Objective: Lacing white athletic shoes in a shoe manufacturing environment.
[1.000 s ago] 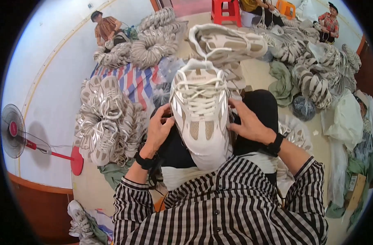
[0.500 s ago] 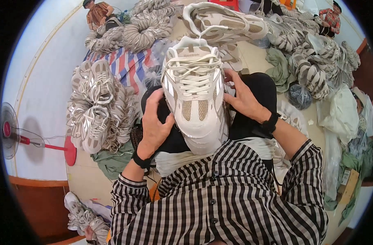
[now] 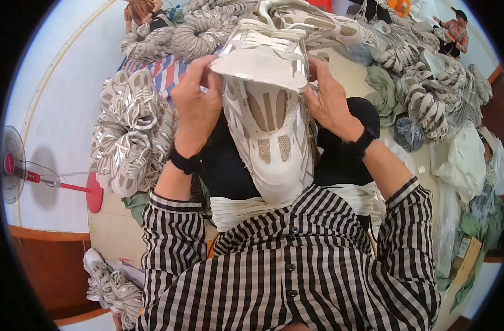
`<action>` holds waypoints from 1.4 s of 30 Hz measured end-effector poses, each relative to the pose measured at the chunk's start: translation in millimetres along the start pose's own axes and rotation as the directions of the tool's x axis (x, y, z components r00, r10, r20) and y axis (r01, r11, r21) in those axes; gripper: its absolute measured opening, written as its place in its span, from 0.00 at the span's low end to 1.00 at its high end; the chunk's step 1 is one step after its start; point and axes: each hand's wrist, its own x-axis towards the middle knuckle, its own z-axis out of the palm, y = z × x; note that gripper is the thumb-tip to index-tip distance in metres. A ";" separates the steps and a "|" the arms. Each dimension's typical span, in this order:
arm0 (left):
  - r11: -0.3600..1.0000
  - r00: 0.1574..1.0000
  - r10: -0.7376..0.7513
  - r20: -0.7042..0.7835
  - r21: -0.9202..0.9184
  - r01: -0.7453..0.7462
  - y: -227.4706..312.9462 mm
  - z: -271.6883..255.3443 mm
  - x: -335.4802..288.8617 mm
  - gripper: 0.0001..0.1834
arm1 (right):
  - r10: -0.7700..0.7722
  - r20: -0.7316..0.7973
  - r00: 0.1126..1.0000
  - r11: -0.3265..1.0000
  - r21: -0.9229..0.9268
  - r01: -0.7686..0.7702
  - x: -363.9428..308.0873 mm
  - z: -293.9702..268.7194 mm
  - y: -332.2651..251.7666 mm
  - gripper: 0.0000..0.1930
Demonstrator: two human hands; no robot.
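A white and beige laced shoe upper point(image 3: 263, 58) is raised above my lap, its pale edge facing me. My left hand point(image 3: 196, 102) grips this edge at the left corner, fingers curled behind it. At the opposite corner my right hand point(image 3: 332, 99) holds the same piece between thumb and fingers. Underneath, a second shoe upper point(image 3: 274, 149) with mesh toe panels and no laces visible rests toe toward me between my knees. A bundle of white shoelaces point(image 3: 246, 212) lies across my lap, partly hidden by that second upper.
Piled shoe uppers point(image 3: 133, 132) stand at my left, and ringed stacks point(image 3: 208, 33) lie farther off. Another upper point(image 3: 318, 27) sits just beyond my hands. A pink-based fan point(image 3: 94, 193) stands at the left wall. Someone in a checked shirt point(image 3: 456, 33) sits far right.
Both hands have closed on the laced upper and lifted it up and away from me. The unlaced upper beneath has come into sight. The view has shifted slightly.
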 end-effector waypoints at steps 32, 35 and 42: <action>0.261 0.567 -0.441 0.696 -0.504 0.823 -25.6 33.4 -5.0 0.31 | -0.126 0.100 0.987 0.976 -0.165 0.141 158.6 -23.7 2.8 0.13; 0.405 0.648 -0.480 0.591 -0.506 0.761 -9.2 36.6 -13.0 0.38 | 0.039 0.189 0.981 0.998 -0.055 -0.029 191.7 -22.9 11.4 0.16; 0.398 0.637 -0.554 0.536 -0.501 0.768 -5.3 34.1 -19.3 0.40 | -0.180 0.411 0.894 0.710 -0.574 0.407 173.8 44.6 -71.6 0.11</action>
